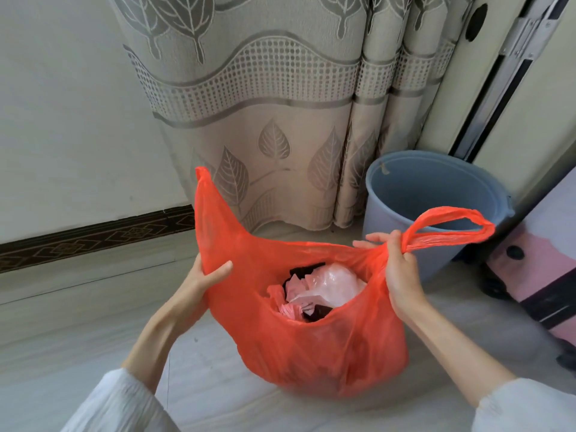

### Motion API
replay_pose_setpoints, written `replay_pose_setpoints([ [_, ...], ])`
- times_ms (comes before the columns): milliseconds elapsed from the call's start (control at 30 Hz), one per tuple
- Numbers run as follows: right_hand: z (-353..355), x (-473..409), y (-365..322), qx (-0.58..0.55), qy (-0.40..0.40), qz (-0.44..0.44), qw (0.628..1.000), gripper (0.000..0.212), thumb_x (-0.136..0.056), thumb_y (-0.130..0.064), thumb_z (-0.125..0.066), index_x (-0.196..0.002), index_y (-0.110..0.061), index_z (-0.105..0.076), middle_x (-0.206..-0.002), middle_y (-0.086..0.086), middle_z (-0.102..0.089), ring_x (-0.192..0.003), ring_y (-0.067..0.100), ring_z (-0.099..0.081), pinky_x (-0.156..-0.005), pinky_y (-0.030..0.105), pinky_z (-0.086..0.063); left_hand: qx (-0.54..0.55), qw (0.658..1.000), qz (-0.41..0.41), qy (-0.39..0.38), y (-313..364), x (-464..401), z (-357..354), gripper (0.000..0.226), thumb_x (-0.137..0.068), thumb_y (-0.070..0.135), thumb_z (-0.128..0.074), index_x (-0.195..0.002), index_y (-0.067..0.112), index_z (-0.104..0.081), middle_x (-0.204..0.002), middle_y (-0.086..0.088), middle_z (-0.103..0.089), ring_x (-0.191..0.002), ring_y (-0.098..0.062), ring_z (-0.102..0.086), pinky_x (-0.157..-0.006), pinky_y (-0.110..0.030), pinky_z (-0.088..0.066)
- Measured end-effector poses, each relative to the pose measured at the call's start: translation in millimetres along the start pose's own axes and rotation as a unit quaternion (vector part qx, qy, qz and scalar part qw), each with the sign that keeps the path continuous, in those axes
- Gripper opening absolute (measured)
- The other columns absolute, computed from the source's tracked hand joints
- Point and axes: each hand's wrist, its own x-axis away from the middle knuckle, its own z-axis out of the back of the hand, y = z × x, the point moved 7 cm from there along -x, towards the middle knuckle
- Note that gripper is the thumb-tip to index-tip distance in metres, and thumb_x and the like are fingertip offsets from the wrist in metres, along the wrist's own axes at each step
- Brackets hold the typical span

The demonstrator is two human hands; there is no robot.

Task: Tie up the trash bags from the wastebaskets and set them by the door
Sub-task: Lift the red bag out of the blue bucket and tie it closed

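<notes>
While the red trash bag [311,347] is sitting on the floor [78,322], left hand [199,285] and right hand [397,269] are each gripping a handle, mouth gaping open.

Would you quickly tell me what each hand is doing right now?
Left hand: grips the left side of the red trash bag.
Right hand: grips the bag at the base of its right handle loop.

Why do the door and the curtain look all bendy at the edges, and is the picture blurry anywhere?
In the head view, the wide lens bends the door frame and curtain toward the edges; the light is soft daylight with only faint shadows under the red bag; the sleeves at the bottom corners look a little smeared, while the left hand and right hand are sharp.
</notes>
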Motion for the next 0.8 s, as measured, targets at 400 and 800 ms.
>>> replay_pose_setpoints([
  [400,5.0,13.0,8.3,-0.092,-0.046,-0.099,0.99,0.054,-0.098,-0.046,-0.018,-0.07,-0.008,-0.046,-0.027,-0.008,-0.018,-0.021,0.008,-0.017,-0.042,0.022,-0.046,0.108,0.989,-0.055,0.084,11.0,-34.9,-69.8,0.042,-0.098,0.033,-0.03,-0.06,0.015,-0.032,-0.036,0.008,-0.035,-0.034,-0.013,-0.043,-0.055,-0.031,-0.056],
  [800,-19.1,18.4,37.9,-0.187,-0.089,-0.209,0.956,0.029,-0.098,-0.009,-0.031,-0.079,-0.006,-0.053,-0.052,0.002,-0.049,-0.034,0.006,-0.048,-0.044,0.019,-0.041,0.118,0.988,0.024,0.101,-31.9,-12.8,-60.4,0.016,-0.095,0.012,-0.042,-0.103,0.004,-0.052,-0.06,-0.001,-0.033,-0.037,-0.004,-0.035,-0.04,-0.016,-0.031],
])
